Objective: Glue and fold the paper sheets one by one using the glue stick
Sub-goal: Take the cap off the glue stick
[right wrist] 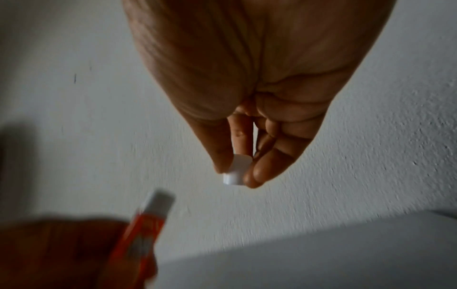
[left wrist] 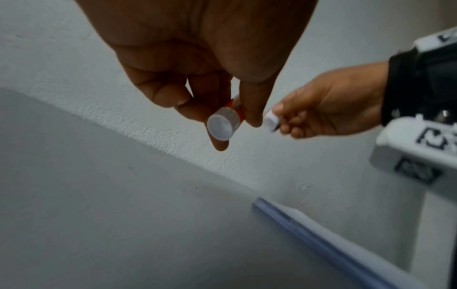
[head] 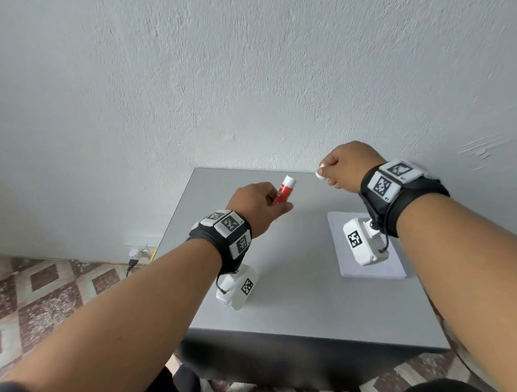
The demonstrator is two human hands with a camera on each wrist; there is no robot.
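While the left hand (head: 256,204) is raised over the grey table (head: 290,302), its fingers and thumb are curled around the red body of the glue stick (head: 284,191), which points up and away from the person, a little tilted to the right. The white upper end of the stick is free above the fingers, and in the left wrist view this end looks like a pale round face turned to the camera. The right hand (head: 347,167) is higher and more to the right, apart from the left one, and it is closed; between the thumb and the fingertips it pinches a small white cap (head: 320,172). In the right wrist view the cap is seen clearly at the tips of the fingers, with the stick below and to the left of it, not touching. The paper sheets (head: 365,255) lie as a flat white pile on the right part of the table, under the right wrist, and no hand touches them. Both wrists carry black bands with white marker blocks. Behind the table there is a rough white wall (head: 257,76), and at the left a floor (head: 36,289) with a brown and pale diamond pattern.
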